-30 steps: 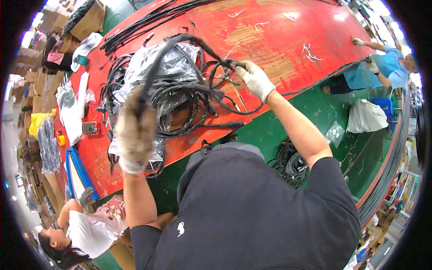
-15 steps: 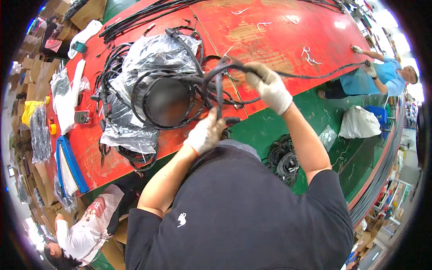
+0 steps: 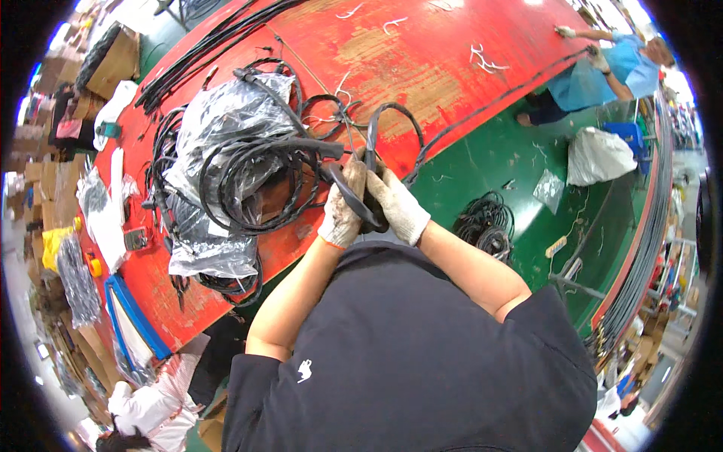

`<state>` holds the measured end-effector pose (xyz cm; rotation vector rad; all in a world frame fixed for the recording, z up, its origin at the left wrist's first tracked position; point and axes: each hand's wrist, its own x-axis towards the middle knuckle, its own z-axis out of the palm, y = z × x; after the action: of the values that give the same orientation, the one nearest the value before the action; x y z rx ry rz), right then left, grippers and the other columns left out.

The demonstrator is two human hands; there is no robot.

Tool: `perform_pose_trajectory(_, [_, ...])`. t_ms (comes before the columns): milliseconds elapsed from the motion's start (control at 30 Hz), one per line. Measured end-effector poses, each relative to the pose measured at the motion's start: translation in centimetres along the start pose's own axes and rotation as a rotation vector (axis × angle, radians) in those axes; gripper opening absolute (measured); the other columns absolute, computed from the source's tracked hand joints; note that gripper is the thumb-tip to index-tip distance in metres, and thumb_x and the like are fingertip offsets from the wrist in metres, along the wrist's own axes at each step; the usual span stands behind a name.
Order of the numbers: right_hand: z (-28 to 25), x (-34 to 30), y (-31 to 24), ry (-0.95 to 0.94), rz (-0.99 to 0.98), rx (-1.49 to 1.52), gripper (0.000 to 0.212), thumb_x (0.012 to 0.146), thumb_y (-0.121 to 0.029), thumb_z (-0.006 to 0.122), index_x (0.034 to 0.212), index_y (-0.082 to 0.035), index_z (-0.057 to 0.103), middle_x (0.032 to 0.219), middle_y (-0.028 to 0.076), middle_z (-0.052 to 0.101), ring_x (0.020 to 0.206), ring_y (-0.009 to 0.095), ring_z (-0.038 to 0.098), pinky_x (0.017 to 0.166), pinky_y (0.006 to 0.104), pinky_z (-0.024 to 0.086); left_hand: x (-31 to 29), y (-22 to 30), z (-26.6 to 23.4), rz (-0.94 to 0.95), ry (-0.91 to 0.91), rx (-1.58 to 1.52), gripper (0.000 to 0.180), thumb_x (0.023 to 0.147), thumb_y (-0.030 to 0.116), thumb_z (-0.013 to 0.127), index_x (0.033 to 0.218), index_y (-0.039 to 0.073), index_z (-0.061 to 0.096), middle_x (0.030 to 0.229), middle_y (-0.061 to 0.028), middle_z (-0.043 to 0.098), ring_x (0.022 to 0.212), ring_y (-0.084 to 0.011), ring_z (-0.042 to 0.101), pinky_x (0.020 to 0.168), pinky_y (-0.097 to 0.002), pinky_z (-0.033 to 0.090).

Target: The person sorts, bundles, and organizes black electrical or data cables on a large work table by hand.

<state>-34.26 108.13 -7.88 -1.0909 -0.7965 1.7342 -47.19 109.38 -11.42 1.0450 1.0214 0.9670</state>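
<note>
Both my hands wear whitish work gloves with dirty fingers and meet at the red table's near edge. My left hand is closed on a thick black cable, which bends down between the hands. My right hand presses against the same cable from the other side, fingers closed round it. A loop of the cable rises above the hands, and its far length runs right to a co-worker's gloved hand. Left of my hands, a loose coil of black cable lies over clear plastic bags.
More straight black cables lie along the far side of the red table. White ties are scattered there. Coiled cables and a white sack rest on the green floor. Another person is at lower left.
My right hand has come back left and down to join my left hand, pulling the cable into a loop. The view has shifted slightly.
</note>
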Motion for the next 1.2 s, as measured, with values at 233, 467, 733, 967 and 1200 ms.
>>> perform_pose_trajectory(233, [-3.8, 0.5, 2.2, 0.001, 0.252, 0.358, 0.03, 0.105, -0.03, 0.056, 0.123, -0.007, 0.062, 0.111, 0.003, 0.068, 0.097, 0.013, 0.066, 0.082, 0.0295, 0.054, -1.2, 1.0, 1.8, 0.144, -0.103, 0.46, 0.07, 0.099, 0.037, 0.064, 0.151, -0.004, 0.039, 0.129, -0.0265, 0.061, 0.115, -0.0335, 0.067, 0.091, -0.0378, 0.056])
perform_pose_trajectory(467, [-4.5, 0.7, -4.0, 0.31, 0.022, 0.092, 0.036, 0.102, -0.041, 0.058, 0.085, -0.01, 0.057, 0.063, 0.003, 0.057, 0.053, 0.012, 0.055, 0.049, 0.0292, 0.043, -1.2, -0.9, 1.8, 0.161, 0.075, 0.567, 0.081, 0.093, 0.034, 0.066, 0.154, -0.008, 0.031, 0.132, -0.0352, 0.056, 0.113, -0.0382, 0.066, 0.092, -0.0476, 0.053])
perform_pose_trajectory(733, [-3.4, 4.5, -10.8, 0.181, -0.175, 0.037, 0.03, 0.104, -0.037, 0.059, 0.1, -0.007, 0.056, 0.07, 0.004, 0.059, 0.054, 0.014, 0.057, 0.047, 0.0293, 0.044, -2.6, -2.1, 0.3, 0.41, -0.711, 1.283, 0.031, 0.091, 0.03, 0.066, 0.112, 0.008, 0.067, 0.106, -0.0188, 0.069, 0.1, -0.0392, 0.065, 0.091, -0.0523, 0.05])
perform_pose_trajectory(967, [1.7, -0.7, -12.4, -0.022, -0.104, -0.37, 0.035, 0.101, -0.031, 0.065, 0.123, -0.004, 0.06, 0.091, 0.004, 0.065, 0.079, 0.012, 0.062, 0.07, 0.029, 0.05, -1.6, 6.7, -3.8, -0.111, -0.123, -0.295, 0.086, 0.102, 0.072, 0.033, 0.136, -0.002, 0.057, 0.13, -0.0121, 0.065, 0.117, -0.0258, 0.062, 0.103, -0.0416, 0.047])
perform_pose_trajectory(1200, [4.8, -1.0, -9.8, -0.077, -0.276, -0.871, 0.051, 0.096, -0.042, 0.064, 0.13, -0.006, 0.052, 0.107, 0.026, 0.07, 0.101, 0.046, 0.068, 0.087, 0.0518, 0.055, -0.5, 15.0, -4.4, -0.095, -0.234, -0.062, 0.071, 0.101, 0.057, 0.054, 0.14, -0.003, 0.054, 0.125, -0.0112, 0.065, 0.117, -0.019, 0.061, 0.104, -0.0333, 0.046])
